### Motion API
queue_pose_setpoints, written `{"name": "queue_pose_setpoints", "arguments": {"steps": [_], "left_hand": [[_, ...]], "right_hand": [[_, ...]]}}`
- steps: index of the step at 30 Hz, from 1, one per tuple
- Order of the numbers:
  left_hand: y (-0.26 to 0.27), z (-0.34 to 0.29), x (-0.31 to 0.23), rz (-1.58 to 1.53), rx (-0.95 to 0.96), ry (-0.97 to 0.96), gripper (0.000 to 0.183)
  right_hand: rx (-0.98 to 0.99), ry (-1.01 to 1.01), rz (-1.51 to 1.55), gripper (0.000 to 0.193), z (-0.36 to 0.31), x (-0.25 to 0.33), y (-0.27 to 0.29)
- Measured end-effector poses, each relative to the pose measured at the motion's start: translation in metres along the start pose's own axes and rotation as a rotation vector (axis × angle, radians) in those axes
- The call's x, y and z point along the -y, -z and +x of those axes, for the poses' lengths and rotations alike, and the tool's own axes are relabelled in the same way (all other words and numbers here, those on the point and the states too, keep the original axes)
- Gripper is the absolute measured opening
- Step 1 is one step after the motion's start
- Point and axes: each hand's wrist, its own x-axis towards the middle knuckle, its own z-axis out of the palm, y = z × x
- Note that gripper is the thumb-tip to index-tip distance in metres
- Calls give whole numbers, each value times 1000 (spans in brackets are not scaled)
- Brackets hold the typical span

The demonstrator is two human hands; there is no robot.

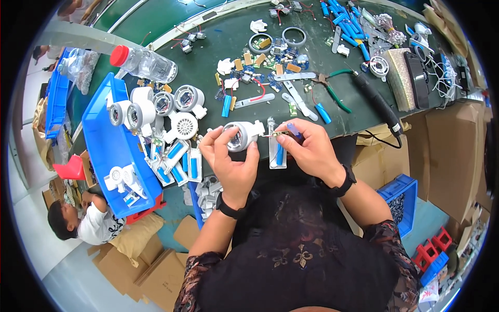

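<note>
My left hand [228,162] is closed around a small white fan head [238,136] with a grey ring, its white neck toward the right. My right hand [312,151] pinches a small green circuit board [280,133] close to that neck. A translucent blue piece [295,130], perhaps a tool handle, shows between the right fingers; its full shape is hidden. Just under the board, a white handle shell [277,162] with a blue battery [280,154] lies at the table's near edge, between my hands.
Fan heads [184,126] and battery-filled handle shells [179,161] crowd the left, beside a blue bin [112,140]. Beyond lie circuit boards [260,60], green-handled pliers [338,99] and a black corded tool [375,99]. A red-capped jar [148,63] and blue batteries [343,21] stand farther back. A person [91,223] sits left.
</note>
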Motion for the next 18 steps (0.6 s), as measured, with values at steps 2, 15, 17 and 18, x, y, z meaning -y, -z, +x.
{"name": "queue_pose_setpoints", "arguments": {"steps": [2,15,17,18], "left_hand": [[-3,4,-7,58,-18,8,46],[2,31,-17,233,229,-278,16],[1,32,-18,226,241,-272,15],[1,33,-19,217,235,-273,15]], "right_hand": [[10,7,-28,15,4,-1,1],[10,161,-155,18,8,15,5],[5,178,-164,17,8,14,6],[-30,246,-211,18,8,9,6]]}}
